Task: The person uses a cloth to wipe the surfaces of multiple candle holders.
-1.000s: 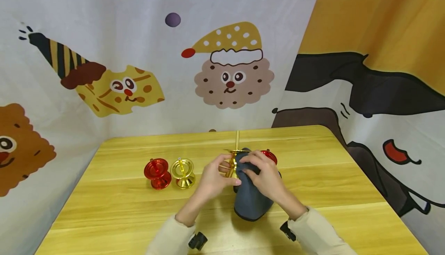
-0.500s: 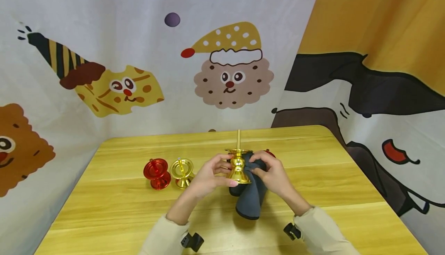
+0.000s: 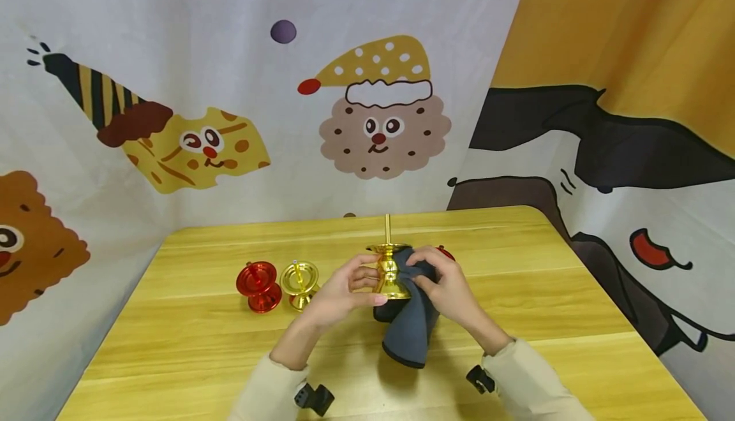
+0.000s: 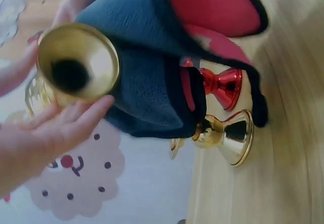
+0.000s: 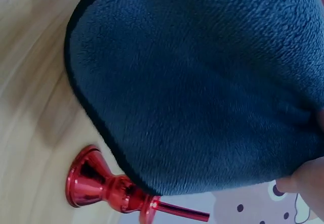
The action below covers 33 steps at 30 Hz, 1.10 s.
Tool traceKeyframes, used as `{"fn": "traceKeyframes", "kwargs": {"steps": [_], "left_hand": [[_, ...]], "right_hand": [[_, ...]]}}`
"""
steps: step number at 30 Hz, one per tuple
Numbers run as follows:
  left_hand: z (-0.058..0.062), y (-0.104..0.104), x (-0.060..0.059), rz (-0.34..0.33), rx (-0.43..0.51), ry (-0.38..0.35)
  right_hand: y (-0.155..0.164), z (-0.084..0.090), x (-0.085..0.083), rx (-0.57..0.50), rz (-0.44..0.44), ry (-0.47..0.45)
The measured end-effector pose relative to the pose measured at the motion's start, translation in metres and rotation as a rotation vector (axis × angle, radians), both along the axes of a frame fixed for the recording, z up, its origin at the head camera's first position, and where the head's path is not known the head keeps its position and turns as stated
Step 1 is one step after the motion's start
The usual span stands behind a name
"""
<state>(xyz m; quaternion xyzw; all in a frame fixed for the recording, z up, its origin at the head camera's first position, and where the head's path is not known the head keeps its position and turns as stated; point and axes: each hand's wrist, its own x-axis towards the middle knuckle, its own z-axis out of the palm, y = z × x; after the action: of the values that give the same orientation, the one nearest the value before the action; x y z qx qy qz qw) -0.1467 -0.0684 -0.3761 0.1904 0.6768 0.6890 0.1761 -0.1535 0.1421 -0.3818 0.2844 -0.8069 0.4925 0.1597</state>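
My left hand (image 3: 339, 290) holds a gold candlestick (image 3: 390, 274) upright above the table, fingers and thumb round its side. Its long spike points up in the head view; the left wrist view looks into its hollow base (image 4: 98, 64). A grey-blue plush cloth (image 3: 406, 338) with black edging is pinched in my right hand (image 3: 450, 284) against the candlestick's right side. The cloth's lower part hangs down, and its red underside (image 4: 212, 6) shows in the left wrist view. Cloth fills most of the right wrist view (image 5: 192, 92).
On the table's left stand a red candlestick (image 3: 259, 287) and a gold one (image 3: 300, 284). Another red candlestick (image 5: 86, 181) stands behind my right hand. Beyond the cloth, a second standing gold candlestick (image 4: 235, 135) shows in the left wrist view. A printed curtain (image 3: 230, 38) hangs behind the table.
The cloth has come off the candlestick's front to its right side, uncovering the gold stem and base. Both hands have shifted slightly, and the candlestick is now a little farther left than half a second ago.
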Motion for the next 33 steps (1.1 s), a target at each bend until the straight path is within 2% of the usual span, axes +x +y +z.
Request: {"fn": "traceKeyframes", "kwargs": {"steps": [2, 4, 6, 11, 13, 16, 20, 23, 24, 27, 30, 31, 33], "left_hand": [[0.000, -0.003, -0.001, -0.074, 0.071, -0.041], [0.001, -0.002, -0.001, -0.087, 0.076, -0.057], [0.001, 0.002, -0.001, -0.039, 0.009, -0.040], [0.000, 0.013, 0.002, 0.153, -0.232, 0.019], [-0.001, 0.014, 0.002, 0.181, -0.264, 0.031], [-0.002, 0.010, 0.001, 0.134, -0.170, 0.004], [-0.002, 0.003, -0.001, 0.006, 0.030, -0.099], [-0.001, 0.003, 0.000, -0.040, 0.064, -0.129], [-0.001, 0.004, 0.000, -0.030, 0.036, -0.121], [0.000, 0.010, 0.003, 0.051, -0.134, -0.063], [0.000, 0.016, 0.006, 0.142, -0.310, 0.000], [0.000, 0.017, 0.006, 0.158, -0.340, 0.014], [0.000, 0.017, 0.006, 0.167, -0.342, 0.023]], "right_hand": [[0.002, 0.000, -0.001, -0.039, 0.025, -0.036], [0.002, -0.001, -0.001, -0.060, 0.037, -0.048], [0.000, 0.000, -0.001, -0.046, 0.021, -0.033], [-0.006, 0.002, 0.003, 0.044, -0.048, 0.037], [-0.006, 0.002, 0.004, 0.058, -0.058, 0.047], [-0.005, 0.002, 0.004, 0.004, -0.024, -0.003], [-0.002, 0.012, 0.009, -0.077, 0.015, -0.109], [-0.003, 0.022, 0.015, -0.069, 0.003, -0.133], [-0.004, 0.025, 0.016, -0.055, -0.001, -0.123], [-0.009, 0.027, 0.018, -0.009, -0.020, -0.070], [-0.011, 0.017, 0.015, 0.037, -0.049, -0.004], [-0.011, 0.013, 0.013, 0.049, -0.059, 0.015], [-0.010, 0.005, 0.010, 0.059, -0.072, 0.035]]}}
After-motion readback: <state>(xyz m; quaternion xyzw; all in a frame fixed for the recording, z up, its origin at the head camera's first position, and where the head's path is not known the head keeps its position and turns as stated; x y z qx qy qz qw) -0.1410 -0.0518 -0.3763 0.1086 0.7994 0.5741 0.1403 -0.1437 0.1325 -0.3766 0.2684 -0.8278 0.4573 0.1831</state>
